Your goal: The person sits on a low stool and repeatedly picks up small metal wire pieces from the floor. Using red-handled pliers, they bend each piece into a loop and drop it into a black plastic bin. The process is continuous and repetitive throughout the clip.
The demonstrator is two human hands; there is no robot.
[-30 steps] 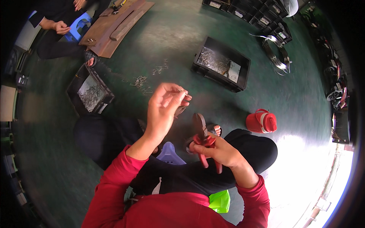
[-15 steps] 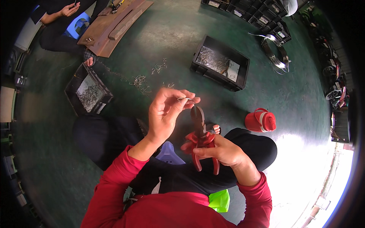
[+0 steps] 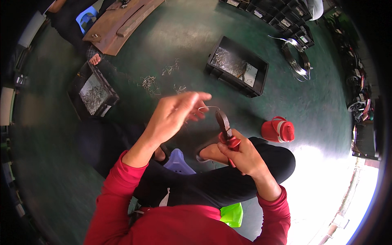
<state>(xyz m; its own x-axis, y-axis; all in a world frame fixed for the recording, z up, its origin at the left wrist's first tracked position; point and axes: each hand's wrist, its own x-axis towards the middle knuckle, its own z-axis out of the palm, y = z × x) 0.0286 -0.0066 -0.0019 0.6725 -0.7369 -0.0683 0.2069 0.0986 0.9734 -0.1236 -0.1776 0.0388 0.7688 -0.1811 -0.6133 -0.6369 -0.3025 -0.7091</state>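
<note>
Head view, left lens of your worn pair: looks steeply down past your lap (image 3: pixel 196 194), upright, unmirrored. Your red sleeves (image 3: pixel 116 185) enter from below; left grip (image 3: pixel 174 112) and right grip (image 3: pixel 244 157) sit near, mid-view. Floor (image 3: pixel 185 38) lies farther off, right edge bowed by fisheye.

The pliers (image 3: pixel 227 131) are dark and red, the wire (image 3: pixel 210 107) silvery.

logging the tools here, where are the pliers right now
In the head view, the pliers are right of centre, left of the red jug, gripped in the right hand with a thin bent wire at their tip.
</note>
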